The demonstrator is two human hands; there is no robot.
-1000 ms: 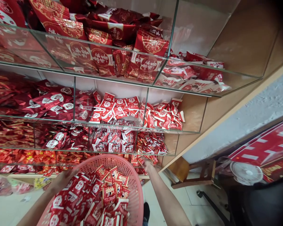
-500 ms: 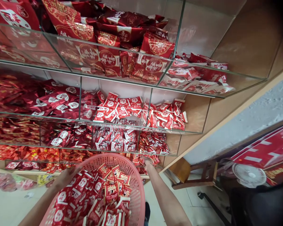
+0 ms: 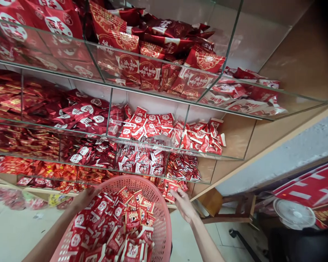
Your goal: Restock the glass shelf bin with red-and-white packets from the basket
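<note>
A pink perforated plastic basket [image 3: 164, 222] is heaped with small red and white wrapped packets [image 3: 109, 222]. My left hand [image 3: 86, 198] is closed on the basket's far left rim, its fingers partly hidden. My right hand [image 3: 184, 203] is just beyond the basket's right rim, in front of the lowest shelf compartment. Its fingers pinch a small red snack packet [image 3: 170, 190]; more red packets lie behind it in that compartment.
Glass-fronted shelves [image 3: 164, 98] rise ahead, their dividers separating red packets of several sizes. Larger red pouches [image 3: 128, 65] fill the top row. A wooden side panel [image 3: 235, 163] borders them at right. Beyond stand a wooden stool [image 3: 213, 202] and a white fan [image 3: 294, 213].
My right hand has drawn back slightly from inside the lowest compartment, and a red packet now shows at its fingers. The view has shifted left; my left hand stays on the basket.
</note>
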